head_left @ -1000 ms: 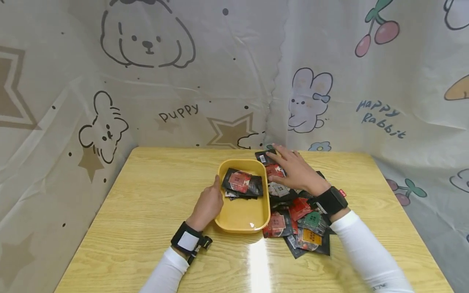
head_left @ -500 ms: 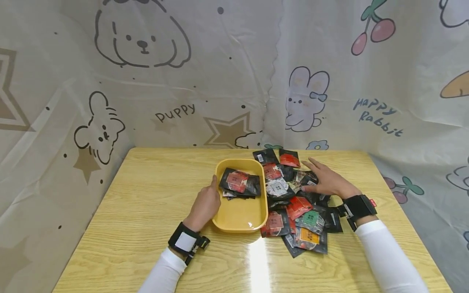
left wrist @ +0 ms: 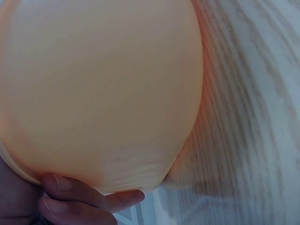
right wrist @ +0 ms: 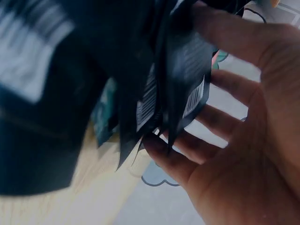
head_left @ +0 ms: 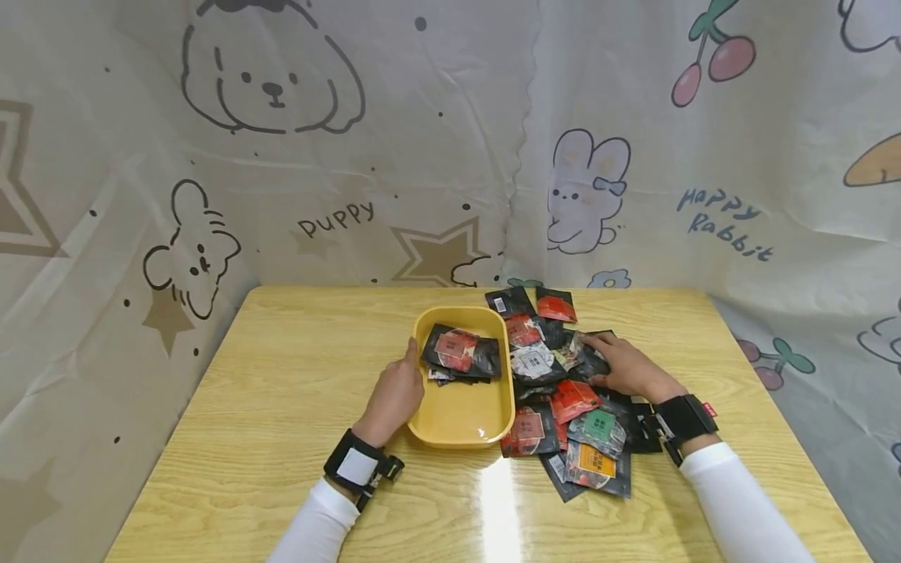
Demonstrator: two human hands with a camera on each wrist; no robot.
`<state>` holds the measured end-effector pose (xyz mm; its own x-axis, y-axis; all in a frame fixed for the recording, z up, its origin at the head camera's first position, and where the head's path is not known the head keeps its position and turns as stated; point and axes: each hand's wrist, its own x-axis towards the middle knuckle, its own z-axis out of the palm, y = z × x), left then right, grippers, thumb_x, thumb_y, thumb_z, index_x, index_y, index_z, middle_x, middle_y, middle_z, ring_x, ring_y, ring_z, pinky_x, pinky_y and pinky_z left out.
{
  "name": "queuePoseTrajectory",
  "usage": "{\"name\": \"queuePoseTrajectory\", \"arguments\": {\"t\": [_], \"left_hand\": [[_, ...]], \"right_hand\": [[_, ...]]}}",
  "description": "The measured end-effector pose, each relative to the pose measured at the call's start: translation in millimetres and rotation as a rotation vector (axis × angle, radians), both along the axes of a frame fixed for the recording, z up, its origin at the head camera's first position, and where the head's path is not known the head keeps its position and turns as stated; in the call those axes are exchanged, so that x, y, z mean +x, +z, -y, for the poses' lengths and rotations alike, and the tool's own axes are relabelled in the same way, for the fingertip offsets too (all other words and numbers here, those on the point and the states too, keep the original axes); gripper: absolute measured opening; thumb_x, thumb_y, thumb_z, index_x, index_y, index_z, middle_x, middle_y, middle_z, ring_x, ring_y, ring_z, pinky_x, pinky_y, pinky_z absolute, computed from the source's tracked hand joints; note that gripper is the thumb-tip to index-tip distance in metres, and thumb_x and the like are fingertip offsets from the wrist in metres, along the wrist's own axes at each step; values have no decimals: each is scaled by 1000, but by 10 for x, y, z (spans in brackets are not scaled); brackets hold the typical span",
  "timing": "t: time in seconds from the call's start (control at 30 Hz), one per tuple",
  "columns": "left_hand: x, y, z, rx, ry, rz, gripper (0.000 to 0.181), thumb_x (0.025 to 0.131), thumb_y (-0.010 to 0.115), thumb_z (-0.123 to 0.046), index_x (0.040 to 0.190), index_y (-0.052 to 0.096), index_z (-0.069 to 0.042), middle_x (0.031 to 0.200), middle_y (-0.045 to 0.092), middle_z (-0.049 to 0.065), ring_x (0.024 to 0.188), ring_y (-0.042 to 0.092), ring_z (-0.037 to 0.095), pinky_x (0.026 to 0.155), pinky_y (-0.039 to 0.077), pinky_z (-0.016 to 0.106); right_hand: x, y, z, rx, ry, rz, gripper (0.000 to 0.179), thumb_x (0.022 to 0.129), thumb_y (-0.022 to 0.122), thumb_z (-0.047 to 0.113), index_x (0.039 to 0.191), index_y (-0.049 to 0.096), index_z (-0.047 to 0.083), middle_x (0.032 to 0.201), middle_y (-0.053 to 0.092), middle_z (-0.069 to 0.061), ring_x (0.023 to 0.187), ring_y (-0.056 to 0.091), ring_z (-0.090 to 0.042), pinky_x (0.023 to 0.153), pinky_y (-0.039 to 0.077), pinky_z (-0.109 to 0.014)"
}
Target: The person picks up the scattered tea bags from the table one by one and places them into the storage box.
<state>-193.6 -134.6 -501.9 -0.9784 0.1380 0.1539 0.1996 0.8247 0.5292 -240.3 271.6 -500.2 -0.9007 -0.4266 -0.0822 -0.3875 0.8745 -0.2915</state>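
Observation:
My left hand (head_left: 393,400) holds the left side of a yellow plastic tub (head_left: 461,430). In the left wrist view, its curled fingers (left wrist: 75,192) lie against the tub's outer wall. Inside the tub lie several flat packets (head_left: 457,349), the top one black and red. To the right, my right hand (head_left: 629,369) is at the edge of a loose pile of packets. The right wrist view shows a black packet (right wrist: 190,65) with a barcode between its thumb and fingers. Other dark packets overlap beside it; its front is hidden.
The pile beside the tub includes a white-labelled packet (head_left: 533,361), a red packet (head_left: 573,399), a green-labelled packet (head_left: 598,424) and an orange-labelled packet (head_left: 594,463). All lie on a wooden table (head_left: 296,352), with a printed curtain (head_left: 317,172) behind.
My right hand has left the packets at the back by the tub, swung right, then come down on the pile's right side and taken hold there. My left hand stays at the tub.

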Motion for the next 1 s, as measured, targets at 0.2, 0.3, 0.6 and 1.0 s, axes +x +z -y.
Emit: {"name": "queuePoseTrajectory", "arguments": {"t": [0.2,0.3,0.6,1.0], "left_hand": [[19,-22,-9,-7,-4,5,56,95,47,-2,146,30,11,71,59,16,53,52,17,45,41,32],[22,-27,-13,-8,0,17,56,95,46,-2,147,29,10,71,60,15,52,52,17,44,41,31],[13,-17,-6,-7,-3,19,55,96,45,-3,147,30,11,72,60,16,52,52,16,43,40,29],[8,3,-9,16,-8,34,55,97,44,-3,148,29,10,64,54,9,47,49,14,40,37,27]], "right_hand": [[-2,50,6,-19,-79,-32,83,79,80,10,147,34,-3,130,45,-30,111,51,-45,89,44,-55],[27,141,3,-56,-87,-69,71,78,79,5,138,42,-9,125,50,-30,109,53,-46,88,44,-56],[152,423,-25,-130,-8,-117,20,86,69,-1,87,52,10,75,53,-1,62,40,-17,61,35,-36],[171,944,324,-225,63,-474,24,94,60,2,116,68,3,92,71,-15,57,54,-14,57,42,-35]]}}
